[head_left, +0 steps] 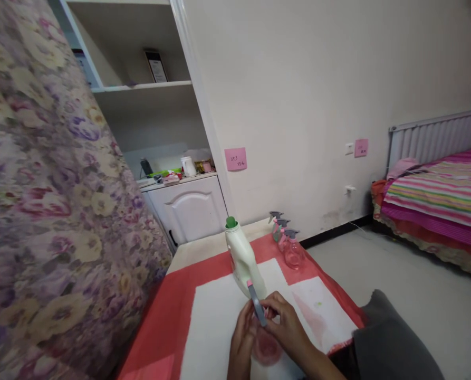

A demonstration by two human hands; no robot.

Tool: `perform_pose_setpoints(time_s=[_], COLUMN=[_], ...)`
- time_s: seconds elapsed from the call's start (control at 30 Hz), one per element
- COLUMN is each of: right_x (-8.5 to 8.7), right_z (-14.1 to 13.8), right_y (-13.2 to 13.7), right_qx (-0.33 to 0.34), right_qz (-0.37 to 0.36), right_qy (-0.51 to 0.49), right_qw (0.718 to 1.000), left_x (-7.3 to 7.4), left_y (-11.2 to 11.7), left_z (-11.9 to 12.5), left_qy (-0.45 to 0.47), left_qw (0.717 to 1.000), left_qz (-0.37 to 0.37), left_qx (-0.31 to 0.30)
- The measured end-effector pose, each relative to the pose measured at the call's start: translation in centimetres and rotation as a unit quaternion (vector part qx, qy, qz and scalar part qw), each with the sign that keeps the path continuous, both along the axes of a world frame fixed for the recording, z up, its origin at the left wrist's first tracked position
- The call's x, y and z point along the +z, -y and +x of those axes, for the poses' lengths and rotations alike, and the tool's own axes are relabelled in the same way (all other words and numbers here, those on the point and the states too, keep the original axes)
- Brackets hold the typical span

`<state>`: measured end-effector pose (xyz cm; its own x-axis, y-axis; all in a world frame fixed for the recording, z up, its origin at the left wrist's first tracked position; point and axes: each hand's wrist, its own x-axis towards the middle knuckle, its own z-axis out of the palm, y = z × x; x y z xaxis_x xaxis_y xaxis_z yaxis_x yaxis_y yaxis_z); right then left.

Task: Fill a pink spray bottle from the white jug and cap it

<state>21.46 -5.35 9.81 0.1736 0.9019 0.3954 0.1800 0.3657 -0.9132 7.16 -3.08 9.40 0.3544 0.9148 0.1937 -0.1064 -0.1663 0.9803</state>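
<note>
Near the front of the table is a clear pink spray bottle (267,349) with a grey spray head (257,305) whose nozzle tip is pink. My left hand (241,333) is closed on its upper part from the left. From the right, my right hand (288,323) pinches around the neck, just under the spray head. The fingers partly hide the neck, so I cannot tell whether the head is seated on it. Just beyond my hands stands a pale green jug (240,253) with a green cap (230,222).
Several spray bottles (294,255) stand at the table's back right. White sheets (205,316) lie over the red cloth (172,295). A floral curtain (41,211) hangs at left, beside a white cabinet (193,206). A bed (444,184) is far right.
</note>
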Motion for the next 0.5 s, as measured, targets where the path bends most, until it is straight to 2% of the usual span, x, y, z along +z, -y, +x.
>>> perform_pose_setpoints(time_s=[0.13,0.2,0.3,0.5], right_x=[-0.2,-0.3,-0.8,-1.7], right_z=[0.0,-0.1,-0.2,-0.1], right_y=[-0.2,-0.2,0.0,0.3], right_qx=[-0.012,-0.019,-0.023,-0.038], right_qz=[-0.001,0.0,0.004,-0.007], right_qy=[0.003,0.0,-0.015,-0.043], right_qw=[1.0,1.0,1.0,0.998], left_x=[2.8,3.7,3.9,4.3], left_y=[0.2,0.2,0.1,-0.2], left_z=[1.0,1.7,2.2,1.3], left_qy=[-0.045,-0.071,-0.082,-0.09], left_qw=[0.998,0.996,0.995,0.995], left_qz=[-0.009,-0.013,-0.016,-0.039], left_qx=[0.036,0.053,0.048,-0.002])
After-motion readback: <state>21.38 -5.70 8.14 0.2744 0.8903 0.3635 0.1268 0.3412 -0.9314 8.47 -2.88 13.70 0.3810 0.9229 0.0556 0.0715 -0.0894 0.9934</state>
